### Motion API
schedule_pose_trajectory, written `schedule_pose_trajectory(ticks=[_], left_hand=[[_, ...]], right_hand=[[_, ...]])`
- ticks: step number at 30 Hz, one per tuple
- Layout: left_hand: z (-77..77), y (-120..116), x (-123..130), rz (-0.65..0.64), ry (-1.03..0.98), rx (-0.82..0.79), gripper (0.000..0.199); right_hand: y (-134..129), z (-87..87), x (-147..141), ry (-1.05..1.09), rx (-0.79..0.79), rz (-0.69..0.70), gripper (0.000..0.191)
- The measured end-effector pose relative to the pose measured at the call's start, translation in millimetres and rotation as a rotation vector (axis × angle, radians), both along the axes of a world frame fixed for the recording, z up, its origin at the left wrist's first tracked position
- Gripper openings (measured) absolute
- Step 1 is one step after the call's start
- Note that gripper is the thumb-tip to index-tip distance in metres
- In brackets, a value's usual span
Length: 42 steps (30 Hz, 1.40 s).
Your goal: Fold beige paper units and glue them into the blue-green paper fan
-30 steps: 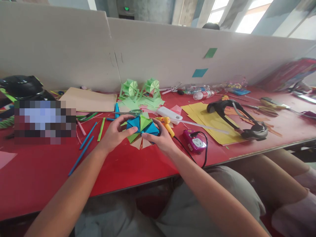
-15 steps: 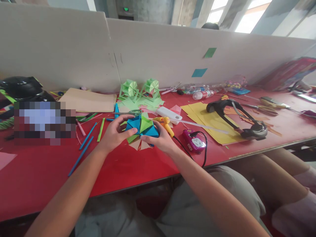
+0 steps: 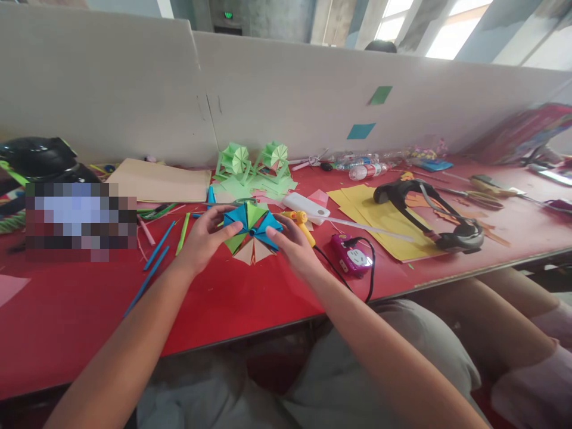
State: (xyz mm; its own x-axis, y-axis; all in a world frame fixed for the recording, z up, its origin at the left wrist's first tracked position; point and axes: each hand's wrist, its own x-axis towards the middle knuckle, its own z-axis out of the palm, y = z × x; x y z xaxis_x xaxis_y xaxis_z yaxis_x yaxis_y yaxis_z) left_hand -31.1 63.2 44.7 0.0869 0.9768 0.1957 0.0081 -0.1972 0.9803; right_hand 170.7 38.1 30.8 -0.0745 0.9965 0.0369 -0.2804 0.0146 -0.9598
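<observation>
A round folded-paper piece (image 3: 252,231) with blue, green and pale pink segments faces up between my hands over the red table. My left hand (image 3: 206,235) grips its left edge, thumb on a blue fold. On the opposite edge, my right hand (image 3: 292,243) holds it with the thumb on another blue part. The fingers behind the paper are partly hidden. Just right of it lies a yellow glue gun (image 3: 301,226). Scissors (image 3: 243,202) rest behind the piece, and two green paper wheels on stands (image 3: 235,159) (image 3: 274,156) stand farther back.
On the red table (image 3: 214,316) are a purple power socket (image 3: 351,256) with a black cord, yellow sheets (image 3: 379,229), a black headset-like frame (image 3: 404,205), plastic bottles (image 3: 367,171), cardboard (image 3: 156,182) and blue paper sticks (image 3: 152,271). A white partition (image 3: 286,95) rises behind. A person's legs (image 3: 491,316) show at right.
The paper piece has tilted and spread into a flatter round shape, showing its centre and more of the pale pink segments. My hands have shifted slightly with it and stay on its edges.
</observation>
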Motion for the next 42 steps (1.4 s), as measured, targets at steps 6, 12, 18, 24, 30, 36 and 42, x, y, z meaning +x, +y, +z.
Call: schedule_pose_trajectory(ticks=[6,12,18,24,30,36,42], left_hand=[[0.4,9.1,-8.5,0.133,-0.019,-0.007,0.058],[-1.2,13.8,-12.3,0.145,0.016,0.005,0.067],[1.1,11.8,-13.1,0.016,0.020,0.037,0.068],[5.6,8.4,-12.6,0.012,0.038,-0.021,0.062],[1.4,12.2,-15.5,0.066,0.114,-0.015,0.068],[-5.1,19.6,-18.4,0.179,0.122,-0.031,0.067],[-7.9,22.2,-16.0,0.250,0.142,-0.015,0.063]], right_hand=[[-12.1,11.4,36.7,-0.971,0.142,0.052,0.027],[-20.1,26.5,89.9,-1.688,-0.141,0.097,0.037],[-14.4,18.2,86.9,-1.636,-0.031,-0.170,0.037],[2.5,1.4,66.1,-1.634,0.163,-0.209,0.035],[20.5,-18.1,67.5,-1.185,0.129,-0.196,0.037],[8.0,-7.6,69.2,-0.560,0.084,0.024,0.031],[-4.3,5.5,63.5,-0.337,0.032,0.131,0.037]])
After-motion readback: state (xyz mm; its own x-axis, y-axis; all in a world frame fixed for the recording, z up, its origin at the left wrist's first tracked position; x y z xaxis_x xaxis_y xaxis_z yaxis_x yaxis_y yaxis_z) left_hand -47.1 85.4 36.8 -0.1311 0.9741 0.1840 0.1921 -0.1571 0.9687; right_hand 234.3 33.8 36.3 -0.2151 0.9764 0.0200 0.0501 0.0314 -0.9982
